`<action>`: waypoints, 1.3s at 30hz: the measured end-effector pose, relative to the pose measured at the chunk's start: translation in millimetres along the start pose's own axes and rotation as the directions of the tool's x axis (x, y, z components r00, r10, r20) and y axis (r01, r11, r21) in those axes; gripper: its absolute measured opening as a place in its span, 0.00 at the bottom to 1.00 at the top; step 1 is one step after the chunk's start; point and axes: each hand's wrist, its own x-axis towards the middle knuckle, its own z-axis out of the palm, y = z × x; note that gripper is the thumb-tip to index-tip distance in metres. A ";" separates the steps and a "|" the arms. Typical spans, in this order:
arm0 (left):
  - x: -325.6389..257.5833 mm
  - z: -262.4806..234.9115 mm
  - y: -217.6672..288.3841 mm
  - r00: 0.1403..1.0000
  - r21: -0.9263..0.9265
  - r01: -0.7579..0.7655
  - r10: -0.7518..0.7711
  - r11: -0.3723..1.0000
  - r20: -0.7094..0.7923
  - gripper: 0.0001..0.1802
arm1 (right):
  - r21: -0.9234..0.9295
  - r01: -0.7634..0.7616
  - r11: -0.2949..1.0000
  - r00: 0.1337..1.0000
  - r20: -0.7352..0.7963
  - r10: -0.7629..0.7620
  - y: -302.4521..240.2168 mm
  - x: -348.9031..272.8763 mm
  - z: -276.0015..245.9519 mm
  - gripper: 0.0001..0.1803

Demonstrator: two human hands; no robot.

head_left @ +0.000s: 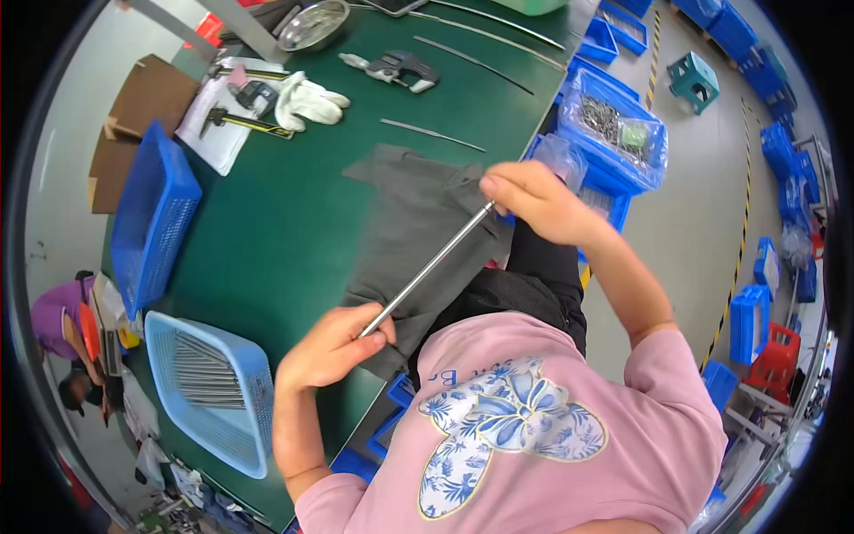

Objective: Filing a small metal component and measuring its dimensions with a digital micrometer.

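Note:
A slim shiny metal rod [433,266] slants between my two hands above a dark grey cloth [384,214]. My left hand [331,347] is closed round its lower left end, thumb and fingers pinching it. Near my body's right side, my right hand [536,203] grips the other end, and its fingers hide the tip. The cloth is spread over the green table [258,214] at its edge. Beyond it lies a thin flat metal file [433,134]. To the left, a light blue basket [260,392] holds many similar rods [203,372].
Farther back are a micrometer [391,68], white gloves [309,101], a caliper [253,124] and a metal bowl [313,27]. A darker blue basket [160,222] leans on its side at left. Right of the table stand blue bins [614,133] and a green stool [694,82]. Another person [67,325] is at far left.

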 end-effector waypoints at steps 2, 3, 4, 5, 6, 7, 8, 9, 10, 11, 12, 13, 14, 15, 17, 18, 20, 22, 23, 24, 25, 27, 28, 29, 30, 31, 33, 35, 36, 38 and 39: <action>1.8 -8.7 18.0 0.991 0.196 0.102 -0.083 0.975 -0.106 0.09 | 0.090 -0.053 0.995 0.990 -0.124 0.064 13.6 -17.0 19.0 0.22; 7.4 -3.7 22.5 0.981 0.363 0.038 0.035 0.931 -0.193 0.09 | 0.095 -0.065 0.993 0.989 -0.124 0.077 17.7 -25.3 21.5 0.22; 18.1 4.7 23.2 0.933 0.472 -0.042 0.203 0.881 -0.297 0.10 | 0.063 -0.035 0.997 0.983 -0.177 0.046 20.7 -31.8 23.6 0.22; 32.3 15.1 23.5 0.850 0.582 -0.099 0.373 0.807 -0.373 0.10 | 0.027 -0.005 1.000 0.974 -0.228 0.011 24.0 -36.9 24.7 0.22; 50.8 18.2 25.7 0.822 0.581 -0.091 0.390 0.809 -0.414 0.10 | 0.017 0.031 0.999 0.965 -0.262 -0.026 27.9 -33.1 25.0 0.21; 65.6 28.3 28.0 0.794 0.569 -0.076 0.395 0.819 -0.462 0.10 | 0.025 0.025 0.999 0.965 -0.262 -0.017 27.4 -35.1 29.3 0.21; 79.4 34.9 36.5 0.794 0.605 -0.117 0.441 0.787 -0.419 0.10 | -0.032 -0.016 0.999 0.963 -0.271 0.007 23.6 -34.3 31.0 0.20; 90.9 40.2 36.8 0.777 0.633 -0.161 0.493 0.757 -0.392 0.09 | -0.093 -0.050 0.994 0.962 -0.272 0.023 19.4 -30.8 32.4 0.20; 102.4 45.0 33.6 0.790 0.610 -0.160 0.471 0.776 -0.393 0.08 | -0.100 -0.107 0.989 0.961 -0.267 0.077 17.7 -29.1 32.8 0.20; 110.4 48.6 29.3 0.801 0.586 -0.158 0.450 0.795 -0.395 0.07 | -0.107 -0.105 0.989 0.961 -0.265 0.074 17.8 -27.3 30.5 0.20; 114.9 51.0 24.9 0.799 0.584 -0.161 0.452 0.796 -0.396 0.07 | -0.366 -0.100 0.925 0.957 -0.289 -0.011 18.4 -25.2 28.0 0.21; 118.2 52.7 20.4 0.780 0.571 -0.167 0.462 0.804 -0.422 0.07 | -0.599 -0.097 0.794 0.953 -0.286 -0.099 17.7 -21.8 25.3 0.21; 120.7 54.3 16.6 0.760 0.557 -0.172 0.469 0.812 -0.450 0.06 | -0.649 -0.155 0.745 0.930 -0.349 -0.111 14.1 -14.2 20.6 0.22; 122.0 57.6 13.5 0.759 0.554 -0.173 0.469 0.814 -0.451 0.06 | -0.687 -0.150 0.711 0.901 -0.391 -0.188 12.7 -2.4 12.9 0.19; 123.6 63.5 11.8 0.716 0.450 -0.215 0.453 0.867 -0.531 0.07 | -0.749 -0.021 0.662 0.857 -0.355 -0.374 20.7 26.9 5.2 0.14; 122.1 65.7 12.3 0.717 0.443 -0.219 0.451 0.869 -0.531 0.07 | -0.751 -0.026 0.659 0.860 -0.353 -0.369 27.6 40.7 4.9 0.14; 121.9 66.0 17.6 0.703 0.443 -0.271 0.490 0.854 -0.515 0.07 | -0.900 0.036 0.435 0.864 -0.190 -0.465 40.1 64.8 2.8 0.12; 119.1 67.3 17.9 0.687 0.452 -0.281 0.506 0.847 -0.522 0.07 | -0.921 0.028 0.388 0.886 -0.156 -0.436 36.0 75.6 2.0 0.11; 118.7 68.4 17.7 0.670 0.468 -0.291 0.527 0.834 -0.523 0.07 | -0.940 0.020 0.341 0.902 -0.130 -0.412 33.5 75.5 -0.2 0.09; 118.9 69.8 14.3 0.674 0.455 -0.291 0.518 0.841 -0.526 0.07 | -0.940 0.021 0.341 0.908 -0.125 -0.400 27.7 70.9 -0.1 0.09; 120.3 68.9 11.0 0.670 0.480 -0.267 0.519 0.835 -0.530 0.06 | -0.892 -0.081 0.446 0.933 -0.226 -0.281 18.0 63.0 -0.6 0.08; 123.0 69.1 8.0 0.671 0.495 -0.250 0.517 0.832 -0.532 0.06 | -0.747 -0.181 0.640 0.924 -0.352 -0.150 13.4 33.3 -2.1 0.07; 122.0 69.5 9.0 0.667 0.477 -0.243 0.503 0.844 -0.550 0.06 | -0.654 -0.157 0.740 0.912 -0.384 -0.145 14.0 10.9 -2.8 0.07; 121.5 70.0 9.7 0.664 0.460 -0.237 0.489 0.855 -0.566 0.05 | -0.586 -0.136 0.799 0.902 -0.408 -0.145 16.5 -11.0 1.0 0.07; 120.9 69.9 10.8 0.662 0.467 -0.240 0.496 0.851 -0.563 0.06 | -0.514 -0.114 0.850 0.890 -0.433 -0.143 17.6 -33.9 7.1 0.08; 121.8 70.9 10.2 0.668 0.460 -0.231 0.484 0.857 -0.565 0.06 | -0.459 -0.102 0.882 0.884 -0.449 -0.131 20.1 -53.9 17.2 0.08; 123.0 72.5 10.6 0.609 0.528 -0.223 0.540 0.819 -0.581 0.07 | -0.346 -0.123 0.930 0.858 -0.509 -0.076 24.2 -79.7 40.5 0.05; 122.4 71.3 11.1 0.614 0.569 -0.231 0.572 0.789 -0.544 0.07 | -0.260 -0.099 0.961 0.836 -0.546 -0.062 33.3 -92.4 58.9 0.04; 121.7 70.5 13.4 0.621 0.588 -0.225 0.579 0.777 -0.528 0.07 | -0.208 -0.104 0.972 0.842 -0.538 -0.025 37.0 -95.7 63.5 0.04; 119.7 65.8 16.7 0.665 0.560 -0.230 0.549 0.796 -0.507 0.06 | -0.142 -0.062 0.988 0.840 -0.543 -0.025 42.6 -97.8 71.0 0.04; 119.3 63.4 16.9 0.671 0.565 -0.225 0.547 0.794 -0.501 0.06 | -0.132 -0.060 0.990 0.838 -0.546 -0.022 44.3 -95.2 73.0 0.04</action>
